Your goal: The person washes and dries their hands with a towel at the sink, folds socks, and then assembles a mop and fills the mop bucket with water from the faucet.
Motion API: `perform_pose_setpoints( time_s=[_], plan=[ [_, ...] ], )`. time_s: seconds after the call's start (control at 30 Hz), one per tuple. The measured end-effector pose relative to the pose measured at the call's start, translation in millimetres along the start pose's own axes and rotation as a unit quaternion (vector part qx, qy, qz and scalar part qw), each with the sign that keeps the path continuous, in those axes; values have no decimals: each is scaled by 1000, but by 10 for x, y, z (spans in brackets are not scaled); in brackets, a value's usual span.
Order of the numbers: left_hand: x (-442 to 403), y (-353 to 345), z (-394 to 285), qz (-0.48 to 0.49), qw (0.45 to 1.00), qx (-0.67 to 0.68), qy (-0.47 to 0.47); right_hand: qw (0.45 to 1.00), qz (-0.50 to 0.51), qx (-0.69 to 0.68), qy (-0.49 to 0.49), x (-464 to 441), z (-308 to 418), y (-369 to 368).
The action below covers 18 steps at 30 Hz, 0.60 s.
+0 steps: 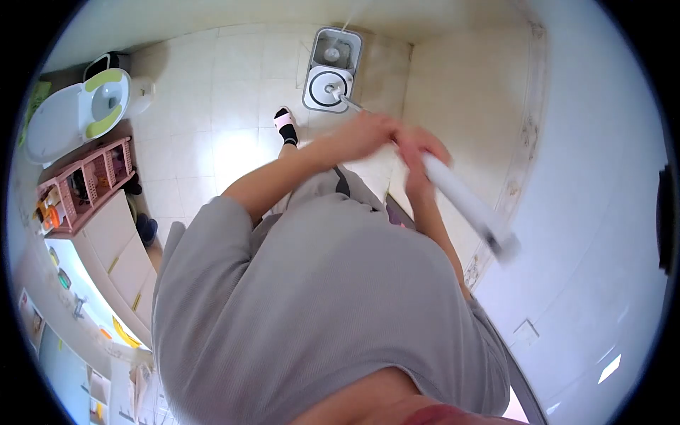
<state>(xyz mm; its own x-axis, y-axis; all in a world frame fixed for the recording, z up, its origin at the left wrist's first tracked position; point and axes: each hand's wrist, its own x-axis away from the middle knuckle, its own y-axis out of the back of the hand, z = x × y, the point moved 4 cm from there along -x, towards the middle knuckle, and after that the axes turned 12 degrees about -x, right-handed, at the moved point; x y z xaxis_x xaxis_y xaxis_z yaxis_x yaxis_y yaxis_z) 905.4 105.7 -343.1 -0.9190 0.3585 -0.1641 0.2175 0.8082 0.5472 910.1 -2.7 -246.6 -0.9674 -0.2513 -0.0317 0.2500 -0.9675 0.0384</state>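
Note:
Both of my hands are wrapped round a mop (pixel 464 202) with a thick white upper handle and a thin metal shaft. My left hand (pixel 368 134) grips the shaft, and my right hand (pixel 423 152) closes just above it at the lower end of the white part; both are blurred. The handle slants up and right, past my right side. Its lower end reaches into the round part of a grey and white mop bucket (pixel 309 78) on the floor in front of me. The mop's head in there is small and hard to make out.
My foot in a pink slipper (pixel 283 119) stands left of the bucket. Walls rise behind and to the right. At left are a white and green baby bath (pixel 57 124), a pink rack (pixel 92 177) with bottles, and a white cabinet (pixel 110 237) under a sink counter.

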Motion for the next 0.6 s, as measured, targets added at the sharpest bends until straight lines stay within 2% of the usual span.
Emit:
perform_pose_setpoints(
  time_s=[0.03, 0.1, 0.13, 0.17, 0.2, 0.27, 0.3, 0.4, 0.43, 0.47, 0.53, 0.6],
  plan=[
    [-14, 196, -266, 25, 999, -48, -8, 998, 54, 28, 35, -5, 396, 28],
    [5, 472, -649, 28, 999, -8, -28, 992, 99, 56, 56, 42, 624, 33],
    [22, 527, -761, 24, 998, 31, -52, 984, 109, -21, 142, 31, 641, -18],
    [58, 411, -581, 0, 997, 83, 7, 974, 112, -60, 189, -22, 549, -66],
    [71, 259, -391, 0, 997, 81, 5, 960, 118, -97, 235, -70, 455, -113],
    [74, 32, 3, -67, 998, -5, 2, 964, 65, -128, 224, -153, -14, -150],
    [35, -24, 116, -112, 994, 9, -7, 971, 50, -117, 201, -206, -161, -160],
    [18, -260, 510, -102, 994, 14, 39, 987, 32, -82, 133, -176, -725, -68],
    [20, -475, 751, -94, 995, -20, 5, 993, 33, -65, 95, -202, -870, -40],
    [-28, -442, 735, -95, 995, -21, 0, 993, 31, -63, 100, -219, -835, -19],
    [-128, -386, 716, -27, 999, -24, 36, 995, -28, -87, -50, -258, -835, 74],
    [-188, -68, 321, 1, 999, -11, 46, 996, -33, -37, -74, -282, -211, 39]
  ],
)
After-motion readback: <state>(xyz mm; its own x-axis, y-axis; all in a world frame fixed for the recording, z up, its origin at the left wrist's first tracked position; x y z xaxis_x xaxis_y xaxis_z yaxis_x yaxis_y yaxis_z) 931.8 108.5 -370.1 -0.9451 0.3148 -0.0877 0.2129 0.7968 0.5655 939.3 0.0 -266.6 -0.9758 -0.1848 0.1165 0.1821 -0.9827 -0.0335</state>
